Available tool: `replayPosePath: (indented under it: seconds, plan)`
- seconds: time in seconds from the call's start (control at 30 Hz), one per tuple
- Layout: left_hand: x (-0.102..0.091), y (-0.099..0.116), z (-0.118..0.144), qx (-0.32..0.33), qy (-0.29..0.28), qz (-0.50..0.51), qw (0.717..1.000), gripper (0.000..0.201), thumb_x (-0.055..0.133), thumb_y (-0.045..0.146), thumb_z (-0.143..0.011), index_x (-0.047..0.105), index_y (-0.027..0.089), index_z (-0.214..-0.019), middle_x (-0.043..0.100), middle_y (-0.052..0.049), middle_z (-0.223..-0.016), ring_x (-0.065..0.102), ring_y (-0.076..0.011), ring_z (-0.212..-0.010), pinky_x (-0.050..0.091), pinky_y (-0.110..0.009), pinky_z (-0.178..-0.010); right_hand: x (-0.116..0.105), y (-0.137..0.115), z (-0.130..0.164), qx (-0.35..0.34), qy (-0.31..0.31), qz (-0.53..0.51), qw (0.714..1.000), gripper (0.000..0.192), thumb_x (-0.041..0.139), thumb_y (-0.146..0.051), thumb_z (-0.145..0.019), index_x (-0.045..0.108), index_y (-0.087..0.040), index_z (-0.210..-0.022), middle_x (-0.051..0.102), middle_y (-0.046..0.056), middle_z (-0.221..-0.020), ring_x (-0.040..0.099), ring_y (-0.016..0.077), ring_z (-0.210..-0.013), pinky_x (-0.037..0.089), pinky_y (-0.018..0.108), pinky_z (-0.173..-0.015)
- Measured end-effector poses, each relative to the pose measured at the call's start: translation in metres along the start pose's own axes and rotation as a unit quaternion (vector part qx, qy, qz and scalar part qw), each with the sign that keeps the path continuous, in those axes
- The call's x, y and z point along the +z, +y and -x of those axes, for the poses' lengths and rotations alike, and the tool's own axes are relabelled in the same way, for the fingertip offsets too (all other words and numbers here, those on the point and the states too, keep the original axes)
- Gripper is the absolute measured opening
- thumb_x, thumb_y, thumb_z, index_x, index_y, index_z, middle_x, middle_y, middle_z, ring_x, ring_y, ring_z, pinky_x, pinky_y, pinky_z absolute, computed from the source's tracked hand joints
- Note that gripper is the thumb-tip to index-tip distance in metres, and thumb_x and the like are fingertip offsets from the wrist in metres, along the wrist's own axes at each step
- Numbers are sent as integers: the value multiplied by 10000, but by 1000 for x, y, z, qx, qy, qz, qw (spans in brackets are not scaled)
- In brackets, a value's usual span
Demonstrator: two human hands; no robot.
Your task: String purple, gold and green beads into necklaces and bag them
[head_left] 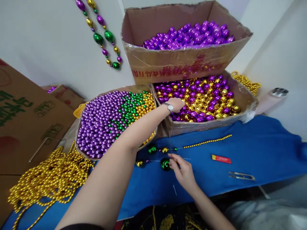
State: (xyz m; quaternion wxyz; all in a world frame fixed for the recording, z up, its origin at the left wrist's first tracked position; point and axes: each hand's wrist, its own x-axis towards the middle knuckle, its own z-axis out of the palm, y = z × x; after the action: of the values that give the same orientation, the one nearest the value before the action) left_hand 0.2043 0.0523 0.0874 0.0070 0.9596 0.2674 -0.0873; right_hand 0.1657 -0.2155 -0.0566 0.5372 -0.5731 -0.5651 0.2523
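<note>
Left hand (pixel 176 104), a wristwatch (pixel 169 107) at the wrist, reached forward into the lower open cardboard box of mixed purple and gold round beads (pixel 247 95); fingers curled down among the beads, grip contents not discernible. Right hand (pixel 183 171) low over the blue cloth-covered counter (pixel 263 147), thumb and fingertips pinched closed on a thin, pale thread just beside a large shiny green round bead (pixel 165 164). Partly strung strand on the cloth near the right hand: a small gold bead (pixel 139 163), a second green bead (pixel 152 149), another gold bead (pixel 164 149), then a line of tiny gold beads (pixel 207 141) running right.

Left of the mixed box: a round-sided carton of purple, green and gold small beads (pixel 100 121). Stacked above: a tilted cardboard box of purple beads (pixel 179 64). Heap of gold bead strings (pixel 48 179) at the near left. Finished purple, gold and green necklace (pixel 103 35) hung on the white wall. On the cloth to the right: a red lighter (pixel 221 158) and metal thread snips (pixel 241 176), well apart from both hands.
</note>
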Motion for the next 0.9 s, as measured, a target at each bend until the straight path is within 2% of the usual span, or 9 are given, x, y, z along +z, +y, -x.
replayPosePath:
  seconds: [0.13,0.23,0.27,0.33,0.43,0.5,0.57,0.7,0.9]
  plan:
    - [-5,-2,2,20,2,23,1000,319,682,32,-676,696,99,-988,646,-185,-1019,608,-322,-976,482,-437,-836,-2,2,2,-15,-1,14,1000,219,500,-267,-962,643,-230,-1124,737,45,-1000,719,147,-807,605,247,-686]
    - [-12,-8,40,69,138,157,976,283,669,77,-718,672,97,-1000,628,-150,-1027,587,-280,-1012,469,-407,-893,-5,0,4,-30,13,26,999,210,508,-251,-958,647,-227,-1115,738,39,-969,713,138,-779,600,248,-692]
    - [-12,-10,60,84,191,235,949,270,668,111,-743,659,107,-1013,627,-130,-1026,584,-254,-1007,471,-386,-897,-6,-1,5,-35,19,30,999,208,511,-246,-956,648,-224,-1111,738,35,-951,710,134,-757,598,248,-688]
    - [-5,-10,106,98,247,421,868,267,668,203,-796,633,141,-1053,629,-91,-1041,591,-189,-948,493,-324,-851,-9,-5,6,-50,24,41,998,205,521,-231,-952,651,-219,-1110,738,31,-936,704,128,-732,592,246,-687]
    - [25,-4,176,54,221,669,707,300,673,298,-825,625,184,-1098,637,-66,-1063,606,-140,-872,524,-253,-729,-12,-10,7,-83,18,67,994,219,534,-189,-942,653,-214,-1124,736,26,-935,693,114,-720,576,232,-697]
    - [52,1,213,5,197,769,609,324,696,303,-811,644,194,-1112,645,-59,-1052,617,-125,-837,536,-233,-699,-13,-11,8,-107,11,87,990,237,543,-158,-934,650,-212,-1138,735,23,-924,689,111,-729,564,226,-713]
    - [78,6,238,-40,189,825,531,345,719,292,-794,660,192,-1119,655,-55,-1012,632,-113,-793,542,-221,-682,-12,-11,8,-133,-2,104,986,255,551,-136,-925,646,-207,-1151,735,28,-929,690,118,-764,553,228,-736]
    - [109,10,267,-105,207,866,443,358,740,291,-777,661,169,-1104,674,-53,-928,665,-120,-739,549,-219,-650,-6,-10,11,-165,-41,124,978,282,559,-123,-917,639,-191,-1179,730,42,-948,682,122,-768,536,232,-735]
    - [120,16,284,-183,296,875,335,244,724,253,-784,598,158,-970,675,-28,-849,715,-179,-848,579,-287,-778,4,-12,20,-208,-77,149,964,290,565,-118,-910,648,-175,-1182,723,36,-897,672,118,-733,530,230,-728]
